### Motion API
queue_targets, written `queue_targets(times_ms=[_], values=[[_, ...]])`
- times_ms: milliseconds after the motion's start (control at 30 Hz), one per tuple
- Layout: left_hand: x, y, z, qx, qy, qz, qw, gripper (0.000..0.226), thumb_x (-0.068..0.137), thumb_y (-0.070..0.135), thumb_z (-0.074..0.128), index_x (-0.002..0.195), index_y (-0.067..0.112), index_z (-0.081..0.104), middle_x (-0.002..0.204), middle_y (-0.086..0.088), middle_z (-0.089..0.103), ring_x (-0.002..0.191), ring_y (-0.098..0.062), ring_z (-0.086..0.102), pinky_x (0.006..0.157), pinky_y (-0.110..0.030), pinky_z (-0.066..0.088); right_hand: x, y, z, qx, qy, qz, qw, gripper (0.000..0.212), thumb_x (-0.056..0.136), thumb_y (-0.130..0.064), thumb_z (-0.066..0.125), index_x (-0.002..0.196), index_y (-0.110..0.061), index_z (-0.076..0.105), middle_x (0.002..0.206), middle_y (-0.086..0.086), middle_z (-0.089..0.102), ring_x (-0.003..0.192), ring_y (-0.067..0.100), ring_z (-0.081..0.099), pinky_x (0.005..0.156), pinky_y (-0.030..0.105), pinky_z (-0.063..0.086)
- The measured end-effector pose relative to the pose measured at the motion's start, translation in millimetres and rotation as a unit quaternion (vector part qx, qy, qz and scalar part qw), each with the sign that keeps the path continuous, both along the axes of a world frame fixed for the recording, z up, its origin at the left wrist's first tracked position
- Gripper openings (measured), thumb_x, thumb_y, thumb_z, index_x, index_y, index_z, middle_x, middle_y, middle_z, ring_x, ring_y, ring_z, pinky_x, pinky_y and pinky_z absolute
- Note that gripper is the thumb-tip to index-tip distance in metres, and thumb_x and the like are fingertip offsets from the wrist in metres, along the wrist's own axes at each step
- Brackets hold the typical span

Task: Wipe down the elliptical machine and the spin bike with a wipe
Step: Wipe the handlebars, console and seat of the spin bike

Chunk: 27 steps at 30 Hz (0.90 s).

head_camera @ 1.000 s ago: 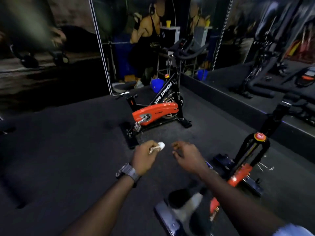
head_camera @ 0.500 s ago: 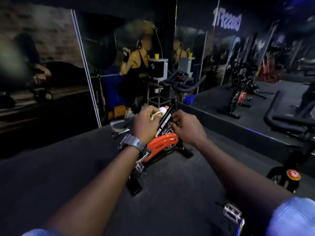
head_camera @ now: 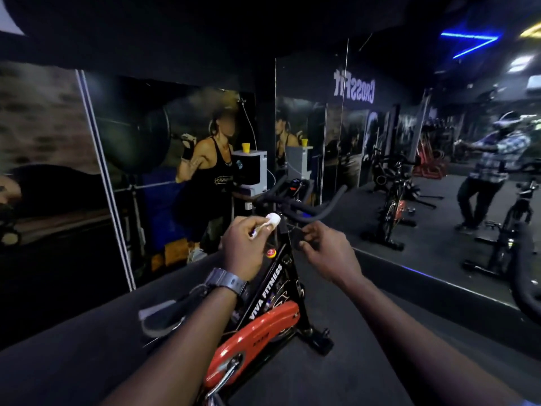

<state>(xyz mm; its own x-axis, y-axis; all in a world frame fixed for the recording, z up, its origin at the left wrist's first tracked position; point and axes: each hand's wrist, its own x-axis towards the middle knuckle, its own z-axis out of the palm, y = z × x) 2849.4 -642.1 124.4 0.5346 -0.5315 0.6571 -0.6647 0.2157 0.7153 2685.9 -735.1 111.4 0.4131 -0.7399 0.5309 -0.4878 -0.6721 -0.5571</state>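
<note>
A black and orange spin bike (head_camera: 265, 326) marked VIVA FITNESS stands right in front of me, its black handlebars (head_camera: 316, 210) just beyond my hands and its saddle (head_camera: 164, 316) at lower left. My left hand (head_camera: 244, 247), with a watch on the wrist, pinches a small folded white wipe (head_camera: 271, 220) near the handlebar stem. My right hand (head_camera: 325, 253) hovers beside the stem with fingers loosely curled; I cannot tell whether it holds anything. No elliptical machine is visible.
A mirror wall (head_camera: 439, 159) on the right reflects me and other bikes (head_camera: 392, 209). Another bike's dark handlebar (head_camera: 524, 276) curves in at the right edge. A wall mural and a white dispenser (head_camera: 253, 171) with a yellow cup stand behind the bike. Dark mat flooring surrounds it.
My view has lifted from the floor and come close to the spin bike. Both hands have risen from pedal height to just below the handlebars, the left still pinching the wipe.
</note>
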Motion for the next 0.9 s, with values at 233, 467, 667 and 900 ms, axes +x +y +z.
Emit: queue_targets(times_ms=[233, 467, 667, 900], values=[[83.0, -155.7, -24.0, 0.015, -0.034, -0.04, 0.999, 0.007, 0.084, 0.013, 0.067, 0.089, 0.013, 0.072, 0.087, 0.0, 0.069, 0.082, -0.018, 0.062, 0.072, -0.03, 0.047, 63.4, -131.6, -14.9, -0.02, 0.043, -0.04, 0.998, 0.023, 0.086, -0.03, 0.065, 0.108, -0.023, 0.061, 0.103, -0.007, 0.072, 0.101, 0.019, 0.066, 0.083, 0.04, 0.054], [152.6, -312.5, -27.3, 0.031, -0.005, -0.07, 0.997, 0.009, 0.083, 0.008, 0.067, 0.088, 0.014, 0.072, 0.088, 0.0, 0.071, 0.083, -0.017, 0.064, 0.072, -0.025, 0.046, 125.3, -267.6, -14.1, -0.032, 0.09, -0.083, 0.992, 0.024, 0.085, -0.031, 0.064, 0.107, -0.024, 0.06, 0.103, -0.003, 0.071, 0.1, 0.023, 0.063, 0.079, 0.036, 0.051], [173.1, -427.7, -50.2, 0.081, -0.037, -0.071, 0.993, 0.007, 0.083, 0.008, 0.065, 0.085, 0.015, 0.068, 0.086, -0.002, 0.071, 0.082, -0.022, 0.063, 0.072, -0.033, 0.048, 151.2, -380.0, -27.5, -0.026, 0.111, -0.096, 0.989, 0.018, 0.085, -0.031, 0.063, 0.09, -0.025, 0.047, 0.096, 0.007, 0.066, 0.095, 0.031, 0.06, 0.067, 0.035, 0.042], [198.3, -544.9, -99.8, 0.167, -0.207, -0.079, 0.961, 0.016, 0.082, 0.003, 0.052, 0.091, 0.008, 0.065, 0.096, -0.009, 0.068, 0.089, -0.028, 0.065, 0.075, -0.032, 0.044, 177.7, -519.3, -72.4, 0.004, 0.156, -0.076, 0.985, 0.025, 0.085, -0.029, 0.061, 0.105, -0.016, 0.054, 0.104, 0.014, 0.066, 0.1, 0.036, 0.06, 0.074, 0.038, 0.047]])
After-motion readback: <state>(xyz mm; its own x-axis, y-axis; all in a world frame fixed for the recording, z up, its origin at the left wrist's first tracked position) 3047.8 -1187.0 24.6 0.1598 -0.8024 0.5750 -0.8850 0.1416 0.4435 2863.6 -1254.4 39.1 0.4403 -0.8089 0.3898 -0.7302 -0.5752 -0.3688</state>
